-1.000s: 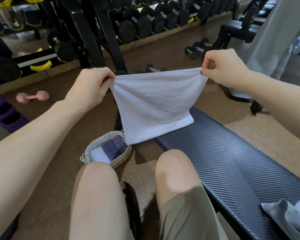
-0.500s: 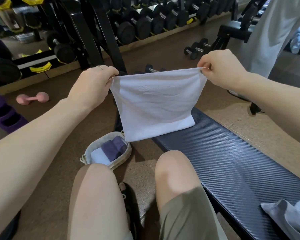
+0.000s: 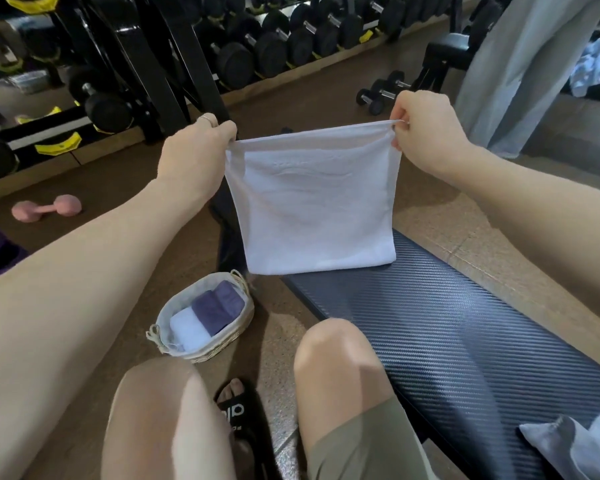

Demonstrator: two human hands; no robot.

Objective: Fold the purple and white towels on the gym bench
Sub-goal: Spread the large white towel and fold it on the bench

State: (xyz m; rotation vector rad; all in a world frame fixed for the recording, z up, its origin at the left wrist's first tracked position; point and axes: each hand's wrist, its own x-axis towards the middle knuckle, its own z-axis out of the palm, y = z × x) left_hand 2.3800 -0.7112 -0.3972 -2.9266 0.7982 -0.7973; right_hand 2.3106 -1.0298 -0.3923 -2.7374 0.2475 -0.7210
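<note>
Bare bench [image 3: 465, 341] nr knee; basket [image 3: 201, 348] on floor, left.

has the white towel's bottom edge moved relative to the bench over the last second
Yes, slightly. The white towel, pinched at its top corners by the left hand and right hand, now hangs squarer, its lower edge nearer the bench pad.

A dark padded gym bench [image 3: 447, 334] with a ribbed weave surface runs below the gripped towel edge toward the lower right. The hanging white towel's [image 3: 312, 209] bottom fold appears to meet the bench's far end. A crumpled pale grey-white cloth [image 3: 575, 445] lies at its near right end.
</note>
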